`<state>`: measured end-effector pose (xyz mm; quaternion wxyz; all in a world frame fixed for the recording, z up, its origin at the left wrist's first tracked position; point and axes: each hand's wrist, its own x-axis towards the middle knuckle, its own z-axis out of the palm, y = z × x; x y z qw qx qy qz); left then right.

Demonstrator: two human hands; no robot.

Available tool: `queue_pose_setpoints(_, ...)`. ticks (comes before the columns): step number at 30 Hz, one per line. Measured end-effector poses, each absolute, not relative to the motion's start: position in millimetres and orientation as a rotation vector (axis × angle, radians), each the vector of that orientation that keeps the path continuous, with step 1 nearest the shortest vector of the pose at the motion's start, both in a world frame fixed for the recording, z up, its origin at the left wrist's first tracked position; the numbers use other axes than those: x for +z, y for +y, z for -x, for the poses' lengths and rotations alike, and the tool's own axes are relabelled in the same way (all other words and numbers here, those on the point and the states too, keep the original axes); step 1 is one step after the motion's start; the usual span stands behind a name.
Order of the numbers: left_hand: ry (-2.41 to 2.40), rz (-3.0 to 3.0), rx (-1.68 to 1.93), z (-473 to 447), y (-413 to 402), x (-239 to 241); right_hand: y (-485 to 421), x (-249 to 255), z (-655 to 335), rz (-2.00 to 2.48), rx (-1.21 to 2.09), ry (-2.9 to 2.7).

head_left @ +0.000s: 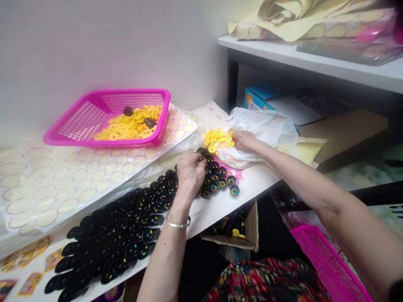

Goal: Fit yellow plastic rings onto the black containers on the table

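Note:
Many small black round caps (pixel 126 228) with coloured dotted faces lie in rows across the white table (pixel 217 207). My left hand (pixel 189 174), a silver bangle on its wrist, rests over the caps with fingers curled in a pinch; what it grips is hidden. My right hand (pixel 245 139) reaches further back, fingers closed at a heap of yellow plastic rings (pixel 217 138) beside a white plastic bag (pixel 264 126).
A pink basket (pixel 78 126) holding more yellow rings and two dark pieces sits at the back left on emptied sticker sheets (pixel 56 184). Shelves with sheets and boxes stand to the right. Another pink basket (pixel 327 268) and a cardboard box (pixel 233 239) lie below the table.

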<state>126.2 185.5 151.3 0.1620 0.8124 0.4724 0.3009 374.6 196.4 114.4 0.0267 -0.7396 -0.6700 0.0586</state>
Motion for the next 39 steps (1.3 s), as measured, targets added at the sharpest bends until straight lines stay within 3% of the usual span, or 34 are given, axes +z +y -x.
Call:
queue_pose_setpoints(5,1.479,-2.036,1.235,-87.8,108.6,104.0,193.9,115.9,-374.6,2.252,0.023,-2.099)
queue_pose_setpoints(13,1.592,-1.987,1.181,-74.8,70.2,45.1,186.6,112.7,-355.2,2.089,-0.033,-1.887)
queue_pose_setpoints(18,1.679,-2.072,1.111,-87.2,78.4,41.1,172.9,119.0,-336.4,1.809,0.035,-2.146)
queue_pose_setpoints(29,1.720,-1.869,1.052,-99.0,85.1,60.3,212.9,113.7,-303.0,1.803,-0.045,-2.409)
queue_pose_setpoints(36,1.679,-2.004,1.092,-90.8,80.2,58.7,208.6,130.3,-308.1,1.895,-0.032,-2.143)
queue_pose_setpoints(39,1.679,-2.174,1.044,-77.9,73.8,60.4,176.5,152.2,-304.9,1.751,0.131,-1.905)
